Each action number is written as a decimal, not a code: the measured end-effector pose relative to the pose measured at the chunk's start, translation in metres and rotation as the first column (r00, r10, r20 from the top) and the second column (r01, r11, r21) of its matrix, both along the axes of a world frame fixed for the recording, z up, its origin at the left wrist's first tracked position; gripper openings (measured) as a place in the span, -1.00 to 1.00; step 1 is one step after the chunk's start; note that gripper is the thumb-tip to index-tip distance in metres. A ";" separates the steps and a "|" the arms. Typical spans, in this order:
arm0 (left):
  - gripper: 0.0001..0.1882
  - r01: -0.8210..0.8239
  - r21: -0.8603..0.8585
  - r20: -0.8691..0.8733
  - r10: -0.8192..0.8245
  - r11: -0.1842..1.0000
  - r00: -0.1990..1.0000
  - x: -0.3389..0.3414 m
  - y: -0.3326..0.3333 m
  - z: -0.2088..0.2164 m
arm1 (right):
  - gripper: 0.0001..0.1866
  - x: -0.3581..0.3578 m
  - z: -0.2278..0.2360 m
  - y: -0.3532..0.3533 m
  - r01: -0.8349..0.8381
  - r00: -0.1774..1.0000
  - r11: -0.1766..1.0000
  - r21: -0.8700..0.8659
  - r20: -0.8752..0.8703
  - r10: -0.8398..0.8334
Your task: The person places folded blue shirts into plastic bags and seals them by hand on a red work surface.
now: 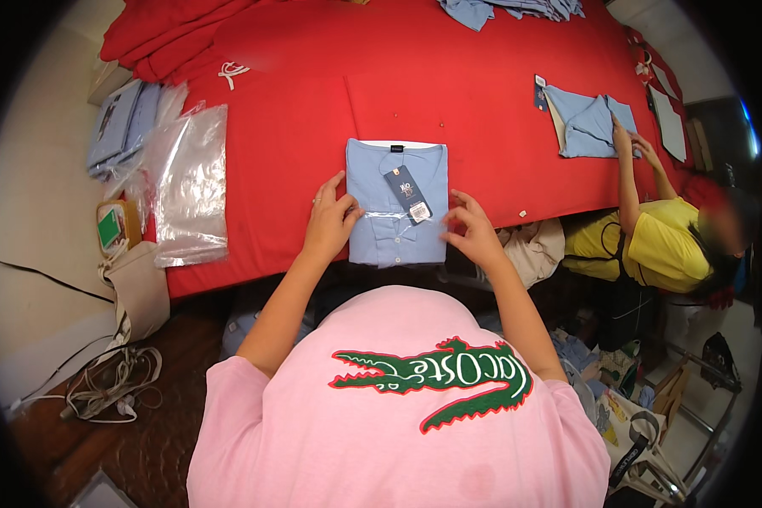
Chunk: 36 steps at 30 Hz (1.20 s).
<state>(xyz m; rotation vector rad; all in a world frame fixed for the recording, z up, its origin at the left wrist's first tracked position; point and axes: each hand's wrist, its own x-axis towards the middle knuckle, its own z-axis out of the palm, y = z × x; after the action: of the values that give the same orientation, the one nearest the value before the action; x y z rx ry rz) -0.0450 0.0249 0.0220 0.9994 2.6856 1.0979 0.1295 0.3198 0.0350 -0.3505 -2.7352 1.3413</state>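
Left hand (333, 222) and right hand (476, 230) apart from each other, one at each side of a folded light blue shirt (372, 178) in the centre of the frame. With the left hand, bent fingers and thumb at the left edge of the shirt; cannot tell surely whether clamped on anything. With the right hand, bent and somewhat spread fingers just beside the right edge, a little blurred; cannot tell here also whether pinching.

Across the middle of the shirt, a shiny line of clear plastic film (379, 213). Above this line, lying tilted on the shirt, a dark blue tag (405, 188) with a white sticker at its lower end. Under all this, a red cloth (296, 118), spread widely over the table.

To the left of the centre, flat clear plastic bags (190, 186); farther, toward the upper left of the frame, folded blue garments (118, 123) in a stack and a white cord (231, 73). At the top edge, right of the middle, more blue clothing (521, 7). At the upper right, another folded blue shirt (580, 131), touched by a co-worker in a yellow top (669, 245). At the lower left, tangled cables (114, 385) on a dark floor.
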 end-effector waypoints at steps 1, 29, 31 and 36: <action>-0.79 0.073 -0.044 -0.051 -0.075 0.996 0.996 -0.006 -0.002 -0.003 | -0.75 -0.003 0.003 0.001 -0.068 0.997 0.978 0.198 -0.024 0.075; -0.84 0.492 -0.420 0.391 -0.338 0.763 0.856 -0.151 0.056 0.029 | -0.82 -0.166 0.019 0.088 -0.198 0.869 0.968 -0.151 0.431 0.245; -0.83 0.448 -0.389 0.355 -0.317 0.805 0.879 -0.152 0.050 0.024 | -0.76 -0.163 0.024 0.079 -0.226 0.933 0.965 0.131 0.312 0.176; -0.81 0.369 -0.268 0.056 -0.368 0.890 0.928 -0.124 0.046 0.033 | -0.49 -0.166 0.023 0.032 -0.055 0.991 0.966 0.252 -0.102 0.083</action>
<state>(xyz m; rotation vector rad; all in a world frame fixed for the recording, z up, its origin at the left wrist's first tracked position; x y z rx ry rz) -0.1689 0.0707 0.0551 1.3685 2.4074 0.6327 -0.0367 0.3522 0.0580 -0.1577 -2.7984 0.9796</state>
